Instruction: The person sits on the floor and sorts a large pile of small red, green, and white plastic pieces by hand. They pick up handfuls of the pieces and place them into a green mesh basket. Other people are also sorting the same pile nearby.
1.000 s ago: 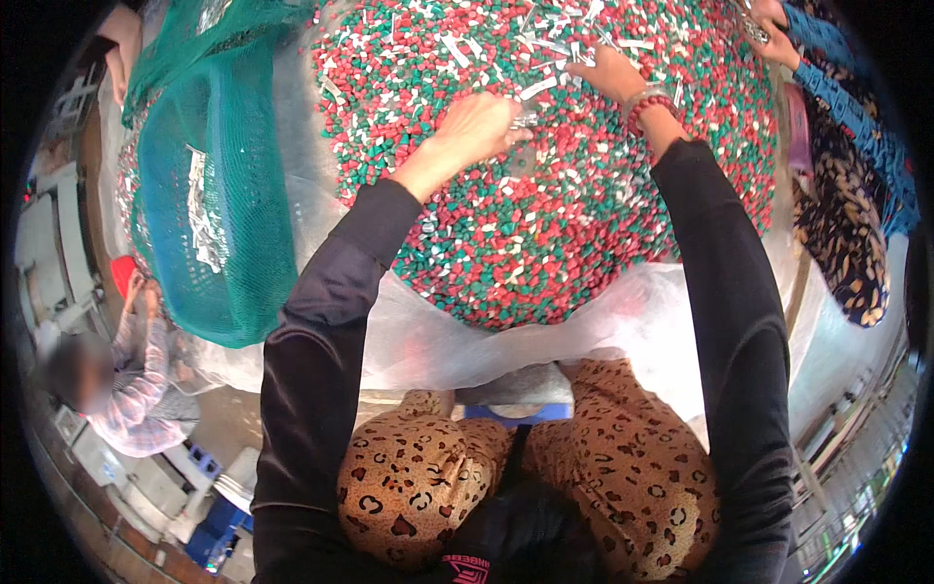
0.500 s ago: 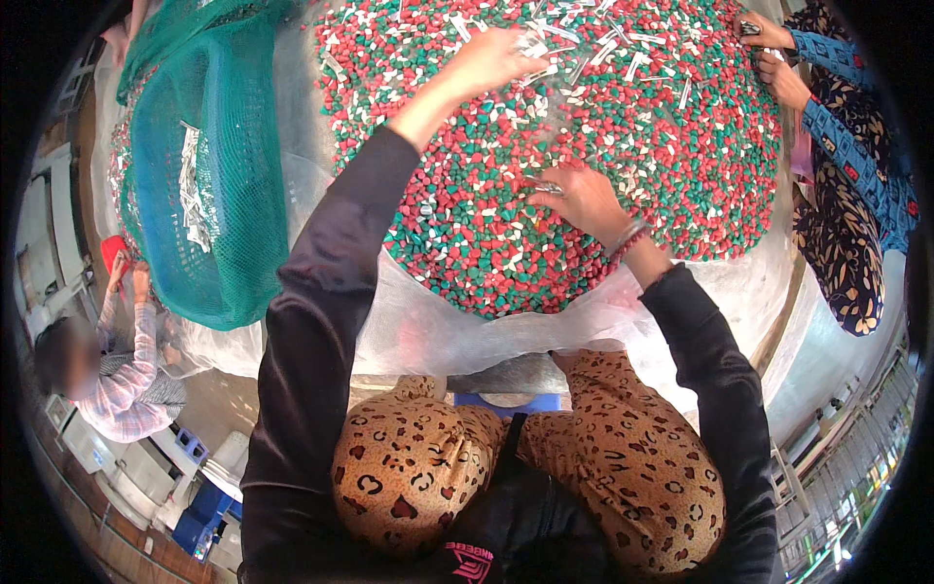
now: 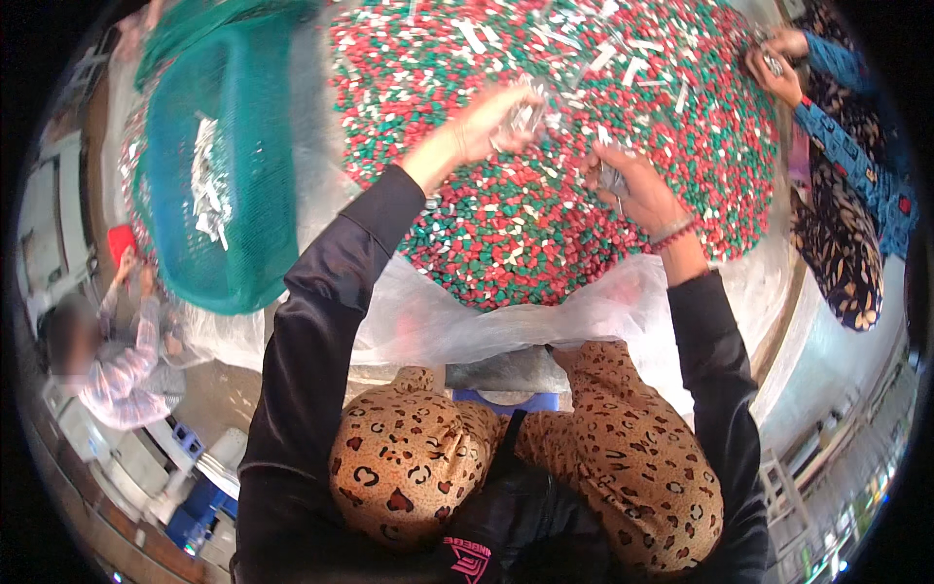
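Observation:
A broad heap of small red, green and white pieces [image 3: 516, 243] lies spread before me, with narrow whitish, partly clear strips [image 3: 472, 37] scattered over its far part. Above the middle of the heap, my left hand [image 3: 479, 125] is closed around a bunch of these strips [image 3: 526, 117], blurred by motion. My right hand [image 3: 644, 192], to its right, is curled with the thumb toward the fingers. A greyish, shiny strip [image 3: 612, 179] shows in that grip. Whether it holds more than one, I cannot tell.
To the left stands a blue basket [image 3: 161, 195] draped in green netting [image 3: 268, 175], with more strips [image 3: 207, 180] inside. Clear plastic sheeting [image 3: 409, 326] edges the heap. At the right a co-worker's hands [image 3: 775, 73] reach over it; another person [image 3: 126, 375] sits at the left.
My left hand has come nearer and now carries a bunch of strips. My right hand has shifted right, and a strip shows in it. The view has tilted slightly.

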`<state>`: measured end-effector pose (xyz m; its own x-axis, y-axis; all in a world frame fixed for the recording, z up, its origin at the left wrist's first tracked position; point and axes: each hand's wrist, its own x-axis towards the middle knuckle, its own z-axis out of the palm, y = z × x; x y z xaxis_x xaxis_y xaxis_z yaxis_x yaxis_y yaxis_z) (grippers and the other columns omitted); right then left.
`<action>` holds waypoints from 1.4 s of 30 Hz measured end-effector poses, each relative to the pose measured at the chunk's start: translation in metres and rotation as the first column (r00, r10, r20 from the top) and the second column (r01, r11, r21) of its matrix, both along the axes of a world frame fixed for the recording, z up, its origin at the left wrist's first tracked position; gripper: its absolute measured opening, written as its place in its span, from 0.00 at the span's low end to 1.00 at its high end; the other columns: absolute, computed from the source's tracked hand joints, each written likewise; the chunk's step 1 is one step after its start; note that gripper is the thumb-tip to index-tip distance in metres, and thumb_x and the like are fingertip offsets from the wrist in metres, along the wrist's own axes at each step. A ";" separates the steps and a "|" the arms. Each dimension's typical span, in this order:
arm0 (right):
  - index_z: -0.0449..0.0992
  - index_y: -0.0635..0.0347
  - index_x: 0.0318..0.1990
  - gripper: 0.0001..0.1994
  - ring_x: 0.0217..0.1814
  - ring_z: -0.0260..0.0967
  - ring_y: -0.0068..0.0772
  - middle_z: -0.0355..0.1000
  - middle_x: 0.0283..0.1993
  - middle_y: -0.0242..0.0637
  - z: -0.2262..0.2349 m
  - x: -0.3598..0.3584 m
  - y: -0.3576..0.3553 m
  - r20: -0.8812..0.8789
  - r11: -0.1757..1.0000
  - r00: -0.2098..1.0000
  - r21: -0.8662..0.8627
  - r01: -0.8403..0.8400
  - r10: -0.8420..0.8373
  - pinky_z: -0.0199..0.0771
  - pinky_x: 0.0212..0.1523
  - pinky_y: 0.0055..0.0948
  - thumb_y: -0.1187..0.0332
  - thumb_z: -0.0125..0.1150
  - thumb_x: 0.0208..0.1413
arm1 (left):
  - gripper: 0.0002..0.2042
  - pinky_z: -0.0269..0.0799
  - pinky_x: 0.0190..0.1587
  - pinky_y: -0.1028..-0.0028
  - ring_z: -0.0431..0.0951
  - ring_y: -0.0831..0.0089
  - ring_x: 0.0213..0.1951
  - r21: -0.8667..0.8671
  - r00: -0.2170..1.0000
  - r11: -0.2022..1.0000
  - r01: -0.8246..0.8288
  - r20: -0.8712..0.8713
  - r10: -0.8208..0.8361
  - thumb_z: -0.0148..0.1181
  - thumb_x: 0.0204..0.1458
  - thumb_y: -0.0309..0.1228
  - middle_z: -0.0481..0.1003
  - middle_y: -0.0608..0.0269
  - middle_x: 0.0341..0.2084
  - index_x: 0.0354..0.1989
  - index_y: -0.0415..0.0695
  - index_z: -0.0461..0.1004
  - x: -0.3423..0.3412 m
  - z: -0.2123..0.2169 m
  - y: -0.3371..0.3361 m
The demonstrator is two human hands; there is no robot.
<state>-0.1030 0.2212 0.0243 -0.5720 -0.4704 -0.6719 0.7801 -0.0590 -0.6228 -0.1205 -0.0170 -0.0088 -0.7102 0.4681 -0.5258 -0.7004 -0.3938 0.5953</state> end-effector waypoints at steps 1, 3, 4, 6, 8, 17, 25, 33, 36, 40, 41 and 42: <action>0.70 0.63 0.40 0.10 0.27 0.65 0.20 0.68 0.29 0.31 0.011 0.005 -0.006 -0.033 0.999 0.999 -0.013 -0.030 0.030 0.62 0.22 0.18 0.68 0.51 0.53 | 0.15 0.66 0.22 0.73 0.70 0.71 0.20 0.342 0.993 0.940 0.000 0.110 -0.040 0.48 0.47 0.40 0.70 0.60 0.19 0.29 0.39 0.69 0.018 -0.005 -0.002; 0.65 0.64 0.48 0.16 0.32 0.68 0.24 0.70 0.34 0.36 0.031 0.017 -0.021 -0.105 1.000 0.994 0.003 -0.014 0.014 0.68 0.29 0.21 0.74 0.51 0.51 | 0.17 0.70 0.26 0.71 0.73 0.68 0.27 0.522 0.975 0.847 -0.097 0.221 -0.025 0.44 0.49 0.41 0.71 0.56 0.24 0.31 0.36 0.69 0.048 -0.010 0.004; 0.62 0.63 0.53 0.20 0.35 0.69 0.26 0.69 0.38 0.38 0.040 0.025 -0.021 -0.147 0.998 0.988 0.026 0.051 -0.047 0.72 0.33 0.23 0.77 0.49 0.50 | 0.19 0.73 0.34 0.65 0.75 0.60 0.34 0.439 0.998 0.897 -0.050 0.046 0.034 0.44 0.49 0.41 0.73 0.51 0.29 0.35 0.35 0.70 0.062 0.000 0.010; 0.56 0.59 0.57 0.25 0.30 0.69 0.25 0.68 0.36 0.38 0.058 0.037 -0.026 -0.132 0.998 0.989 -0.013 0.067 -0.068 0.72 0.29 0.21 0.78 0.50 0.50 | 0.21 0.70 0.40 0.55 0.73 0.53 0.40 0.524 0.997 0.851 -0.031 0.075 -0.010 0.44 0.49 0.43 0.73 0.45 0.36 0.38 0.35 0.70 0.075 0.004 0.023; 0.58 0.58 0.55 0.21 0.23 0.63 0.21 0.66 0.30 0.32 0.045 0.046 -0.008 -0.249 0.999 0.967 -0.007 0.051 -0.051 0.66 0.20 0.18 0.74 0.51 0.52 | 0.18 0.71 0.39 0.52 0.74 0.53 0.37 0.453 0.993 0.891 -0.032 0.116 -0.023 0.49 0.47 0.42 0.73 0.50 0.35 0.37 0.39 0.71 0.086 0.023 0.030; 0.43 0.64 0.62 0.31 0.56 0.57 0.36 0.55 0.58 0.44 0.111 0.106 -0.071 -0.444 0.979 0.894 0.200 0.033 0.060 0.58 0.53 0.31 0.57 0.46 0.57 | 0.34 0.57 0.48 0.42 0.70 0.55 0.43 0.546 0.975 0.813 -0.202 0.189 0.115 0.36 0.44 0.66 0.69 0.54 0.41 0.47 0.50 0.66 0.147 0.057 0.044; 0.50 0.63 0.61 0.26 0.63 0.49 0.37 0.50 0.62 0.47 0.163 0.103 -0.105 -0.685 0.868 0.534 0.406 -0.286 0.496 0.50 0.60 0.31 0.64 0.46 0.57 | 0.24 0.69 0.37 0.55 0.74 0.65 0.34 0.677 0.842 0.509 -0.531 0.357 0.404 0.44 0.47 0.59 0.74 0.63 0.31 0.35 0.50 0.71 0.147 0.082 0.029; 0.55 0.60 0.59 0.24 0.59 0.55 0.34 0.52 0.62 0.40 0.239 0.093 -0.120 -0.856 0.968 0.452 0.221 -0.118 0.250 0.62 0.52 0.30 0.66 0.48 0.56 | 0.23 0.71 0.35 0.58 0.70 0.59 0.37 0.927 0.637 0.133 -0.350 0.131 0.760 0.48 0.46 0.56 0.70 0.55 0.33 0.34 0.48 0.69 0.124 0.179 -0.131; 0.53 0.60 0.60 0.26 0.58 0.56 0.35 0.51 0.62 0.42 0.226 0.096 -0.104 -0.826 0.963 0.496 0.246 -0.109 0.267 0.65 0.49 0.29 0.65 0.49 0.55 | 0.34 0.54 0.54 0.43 0.54 0.41 0.55 0.875 0.373 -0.012 -0.484 0.218 0.902 0.45 0.45 0.61 0.56 0.44 0.52 0.52 0.44 0.58 0.132 0.181 -0.203; 0.52 0.59 0.61 0.27 0.57 0.58 0.35 0.51 0.62 0.44 0.206 0.091 -0.076 -0.789 0.953 0.542 0.291 -0.086 0.290 0.68 0.46 0.27 0.63 0.50 0.55 | 0.41 0.51 0.53 0.40 0.42 0.48 0.61 0.550 -0.015 -0.396 -0.736 0.571 0.821 0.46 0.46 0.57 0.38 0.46 0.59 0.63 0.57 0.31 0.171 0.149 -0.231; 0.52 0.58 0.61 0.27 0.55 0.59 0.33 0.52 0.61 0.43 0.206 0.094 -0.073 -0.794 0.956 0.541 0.286 -0.070 0.278 0.69 0.43 0.26 0.64 0.50 0.55 | 0.39 0.57 0.48 0.39 0.51 0.48 0.57 0.610 0.077 -0.344 -0.714 0.557 0.827 0.48 0.46 0.55 0.41 0.46 0.57 0.61 0.56 0.35 0.182 0.134 -0.232; 0.52 0.58 0.61 0.27 0.55 0.59 0.32 0.52 0.61 0.43 0.202 0.094 -0.070 -0.797 0.960 0.541 0.268 -0.081 0.269 0.69 0.43 0.26 0.65 0.50 0.55 | 0.31 0.66 0.43 0.47 0.65 0.53 0.45 0.589 0.079 -0.344 -0.732 0.575 0.815 0.45 0.50 0.53 0.56 0.46 0.46 0.57 0.47 0.49 0.193 0.128 -0.231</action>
<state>-0.0090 0.1507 0.2260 -0.8336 -0.5513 -0.0339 -0.0945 0.2029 -0.9746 0.0728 -0.2483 0.1192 -0.7547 -0.4941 -0.4315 0.6358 -0.7130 -0.2956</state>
